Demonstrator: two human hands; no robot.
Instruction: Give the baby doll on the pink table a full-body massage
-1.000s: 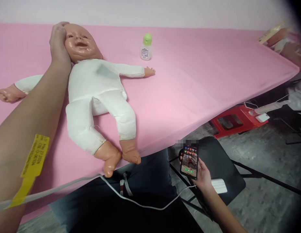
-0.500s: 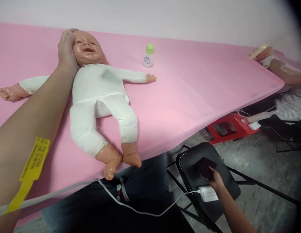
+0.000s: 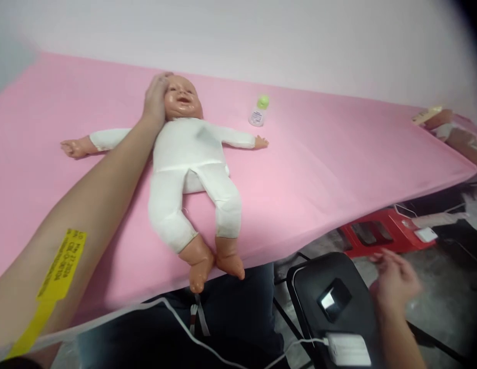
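Observation:
A baby doll (image 3: 190, 148) with a white cloth body lies on its back on the pink-covered table (image 3: 319, 174). My left hand (image 3: 157, 100) cups the side of its head, with the fingertips over the top. A yellow printed band hangs on my left forearm. My right hand (image 3: 396, 282) is beside a black folding chair (image 3: 361, 287), holding nothing, its fingers loosely bent and apart. On the chair seat lie a dark phone-like device (image 3: 334, 301) with a bright reflection and a white power bank (image 3: 349, 350).
A small clear bottle (image 3: 258, 115) with a green cap stands beyond the doll's arm. A white cable (image 3: 184, 325) runs to the power bank along the table's front edge. At the right are a red stool (image 3: 373, 233) and another person's arm (image 3: 467, 146).
My right hand has let go of the dark device on the chair and moved off to the right. The view has shifted, while my left hand stays at the doll's head.

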